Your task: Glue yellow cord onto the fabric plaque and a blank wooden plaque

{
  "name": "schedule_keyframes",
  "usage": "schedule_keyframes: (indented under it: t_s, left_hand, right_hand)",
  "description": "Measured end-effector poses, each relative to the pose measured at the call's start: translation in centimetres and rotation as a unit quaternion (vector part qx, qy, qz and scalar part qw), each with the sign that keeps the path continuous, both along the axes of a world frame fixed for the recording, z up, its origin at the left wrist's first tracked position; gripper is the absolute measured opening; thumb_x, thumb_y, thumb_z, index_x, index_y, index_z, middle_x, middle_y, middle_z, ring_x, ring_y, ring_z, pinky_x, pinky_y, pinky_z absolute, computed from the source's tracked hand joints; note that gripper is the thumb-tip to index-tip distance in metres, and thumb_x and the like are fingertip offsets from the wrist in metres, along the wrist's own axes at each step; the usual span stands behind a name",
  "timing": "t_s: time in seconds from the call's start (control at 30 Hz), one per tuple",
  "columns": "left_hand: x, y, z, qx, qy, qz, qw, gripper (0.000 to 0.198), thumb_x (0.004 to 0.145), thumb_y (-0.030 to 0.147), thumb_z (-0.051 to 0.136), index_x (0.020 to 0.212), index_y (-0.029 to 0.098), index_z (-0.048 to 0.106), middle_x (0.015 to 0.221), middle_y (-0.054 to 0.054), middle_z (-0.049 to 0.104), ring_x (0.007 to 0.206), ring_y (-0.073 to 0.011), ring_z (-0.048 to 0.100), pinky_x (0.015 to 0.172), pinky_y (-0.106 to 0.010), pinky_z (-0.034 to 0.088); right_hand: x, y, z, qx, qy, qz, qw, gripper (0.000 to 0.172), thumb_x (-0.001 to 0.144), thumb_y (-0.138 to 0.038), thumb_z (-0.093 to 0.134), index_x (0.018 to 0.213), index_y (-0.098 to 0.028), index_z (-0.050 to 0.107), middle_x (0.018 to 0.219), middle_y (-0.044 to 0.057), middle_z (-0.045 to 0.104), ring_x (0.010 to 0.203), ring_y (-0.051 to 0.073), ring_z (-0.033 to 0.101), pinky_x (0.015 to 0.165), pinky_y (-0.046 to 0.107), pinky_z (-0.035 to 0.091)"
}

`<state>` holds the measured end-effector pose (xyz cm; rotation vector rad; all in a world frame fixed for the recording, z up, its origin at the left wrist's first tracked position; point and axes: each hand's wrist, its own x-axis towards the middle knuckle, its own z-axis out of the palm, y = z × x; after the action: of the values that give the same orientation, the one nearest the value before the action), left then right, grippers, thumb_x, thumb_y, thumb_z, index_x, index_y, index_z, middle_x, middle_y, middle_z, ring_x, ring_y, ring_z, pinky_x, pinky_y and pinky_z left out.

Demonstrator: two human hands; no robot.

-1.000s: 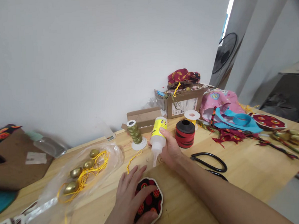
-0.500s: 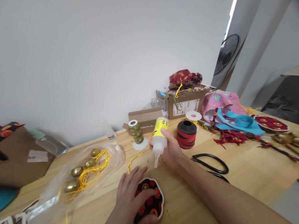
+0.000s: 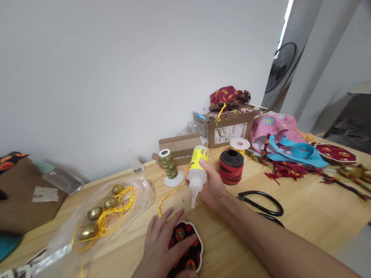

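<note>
Our right hand (image 3: 213, 185) wraps around a yellow-labelled squeeze bottle (image 3: 197, 167), tilted tip-down just beyond a scalloped fabric piece (image 3: 181, 234), black with red patterns and a pale edge. That piece lies close to us on the wooden table (image 3: 224, 253), partly covered by our left hand (image 3: 160, 250), its fingers spread. A red spool (image 3: 230, 173) stands beside the bottle.

An H can be read on the round blue motif (image 3: 268, 121) of the pink cloth (image 3: 286, 125) at three o'clock; the yellow label (image 3: 199, 157) of the translucent plastic bottle (image 3: 196, 178) at five o'clock cannot be read.
</note>
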<state>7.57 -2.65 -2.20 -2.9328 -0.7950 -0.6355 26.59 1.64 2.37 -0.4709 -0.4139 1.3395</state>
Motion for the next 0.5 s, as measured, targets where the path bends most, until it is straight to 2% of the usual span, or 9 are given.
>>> schedule_keyframes:
  t_s: [0.17,0.33,0.5]
  left_hand:
    - [-0.08,0.01,0.05,0.003,-0.004,-0.001,1.0,0.037,0.083,0.054,0.04,0.114,0.04,0.055,0.134,-0.008,0.041,0.125,-0.0341,0.028,0.095,-0.058,0.022]
    - [-0.08,-0.09,0.01,0.004,-0.011,-0.009,1.0,0.036,0.085,0.052,0.035,0.116,0.043,0.053,0.137,-0.006,0.036,0.127,-0.0338,0.024,0.095,-0.061,0.02]
    - [-0.1,-0.16,0.23,-0.011,-0.009,0.0,1.0,0.038,0.084,0.054,0.036,0.117,0.042,0.052,0.136,-0.006,0.038,0.127,-0.0343,0.025,0.097,-0.06,0.021]
  right_hand:
    - [-0.02,0.07,-0.07,0.0,0.001,-0.002,1.0,0.024,0.061,-0.036,0.068,0.066,-0.016,0.058,0.054,-0.002,0.062,0.05,0.014,0.059,0.049,0.024,0.047]
    - [-0.06,0.04,-0.03,0.0,0.001,-0.003,1.0,0.024,0.062,-0.036,0.068,0.067,-0.016,0.058,0.054,-0.002,0.062,0.049,0.014,0.059,0.048,0.023,0.046]
    - [-0.05,-0.03,0.08,-0.001,0.001,0.0,1.0,0.024,0.061,-0.037,0.068,0.066,-0.016,0.057,0.053,-0.002,0.061,0.052,0.015,0.06,0.05,0.024,0.046]
